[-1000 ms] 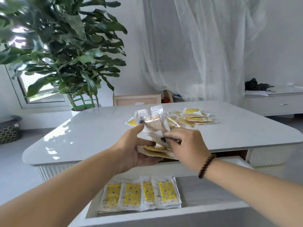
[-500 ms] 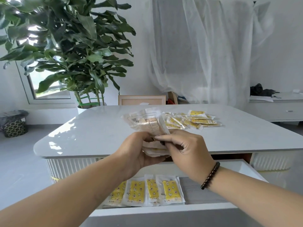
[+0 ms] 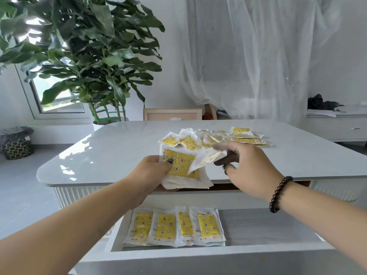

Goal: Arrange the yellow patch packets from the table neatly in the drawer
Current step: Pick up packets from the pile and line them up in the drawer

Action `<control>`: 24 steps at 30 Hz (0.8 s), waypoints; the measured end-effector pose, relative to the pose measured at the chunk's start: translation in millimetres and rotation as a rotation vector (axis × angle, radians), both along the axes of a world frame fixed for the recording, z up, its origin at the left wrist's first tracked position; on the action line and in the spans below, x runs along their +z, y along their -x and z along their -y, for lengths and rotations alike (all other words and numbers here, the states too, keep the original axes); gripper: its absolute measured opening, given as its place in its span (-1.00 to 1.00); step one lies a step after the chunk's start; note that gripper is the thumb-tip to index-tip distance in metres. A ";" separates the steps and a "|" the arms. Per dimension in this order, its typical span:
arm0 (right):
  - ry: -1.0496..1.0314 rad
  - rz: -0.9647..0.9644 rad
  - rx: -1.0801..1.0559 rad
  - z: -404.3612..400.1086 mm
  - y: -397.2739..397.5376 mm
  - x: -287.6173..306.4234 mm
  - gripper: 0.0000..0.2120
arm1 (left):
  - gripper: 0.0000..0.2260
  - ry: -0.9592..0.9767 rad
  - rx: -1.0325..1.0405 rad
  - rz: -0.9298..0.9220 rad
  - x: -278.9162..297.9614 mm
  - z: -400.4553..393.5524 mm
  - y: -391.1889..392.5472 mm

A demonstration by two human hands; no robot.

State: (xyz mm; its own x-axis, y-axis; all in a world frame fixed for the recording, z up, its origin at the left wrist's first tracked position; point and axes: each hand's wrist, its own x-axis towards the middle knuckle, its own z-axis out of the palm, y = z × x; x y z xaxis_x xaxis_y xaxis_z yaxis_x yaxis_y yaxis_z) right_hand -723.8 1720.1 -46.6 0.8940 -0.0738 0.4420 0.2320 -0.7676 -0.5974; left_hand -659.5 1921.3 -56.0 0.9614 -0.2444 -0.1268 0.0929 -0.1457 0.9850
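head view, step: I'm mid-sort, squaring a handful of packets above the table's near edge before they go into the drawer.
L hand [image 3: 154,170]: curled round the held stack [image 3: 181,171], thumb pressed on the top yellow face, fingers under. Firm grip.
R hand [image 3: 245,165]: fingers half curled, blurred; thumb & forefinger seem to pinch one loose packet [image 3: 206,159] at the stack's 2 o'clock corner. Can't tell whether it's being added or pulled off.
held stack: several packets thick, edges ragged at the bottom, not squared.
table pile [image 3: 228,137]: lots more yellow packets scattered at 12 o'clock from my hands, overlapping, some face down.
table [image 3: 99,153]: white glossy top, pile well back from the near edge.
drawer [image 3: 268,227]: pulled open at 6 o'clock; row of four packets [image 3: 174,227] overlapped along its left half, right half bare.
progress, my guess: early; most pkts not yet in.
next move, my guess: lay the loose one flat on the stack, tap edges even, then lower the lot to 3 o'clock of the row, same way up.
risk: slick film, stack could fan out.
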 end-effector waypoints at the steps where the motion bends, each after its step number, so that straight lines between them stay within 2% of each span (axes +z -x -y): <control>1: 0.008 -0.007 -0.005 2.1 -0.5 -1.0 -0.66 | -0.81 -0.021 -0.009 0.006 -0.8 -1.5 -1.1; 3: 0.020 -0.015 0.014 4.3 0.7 -1.6 -0.85 | -0.81 -0.062 -0.046 0.016 -3.6 -4.6 -2.6; 4: 0.037 -0.021 0.032 5.0 2.0 -1.1 -0.87 | -0.81 -0.089 -0.074 0.027 -4.9 -6.0 -3.0; 9: 0.123 -0.055 0.088 4.8 6.6 1.7 -0.76 | -0.76 -0.174 -0.197 0.065 -8.8 -7.5 -2.1; 12: 0.166 -0.110 0.104 2.1 2.9 -2.2 -0.89 | -0.71 -0.177 -0.267 0.072 -8.4 -3.5 3.6; 20: -0.084 -0.161 0.098 -1.7 -0.1 -6.5 -0.86 | -0.60 -0.119 -0.410 0.055 -2.2 12.0 19.2; 24: -0.261 -0.172 0.044 -1.1 -3.7 -10.6 -0.86 | -0.81 -0.167 -0.438 0.127 -3.8 12.9 16.8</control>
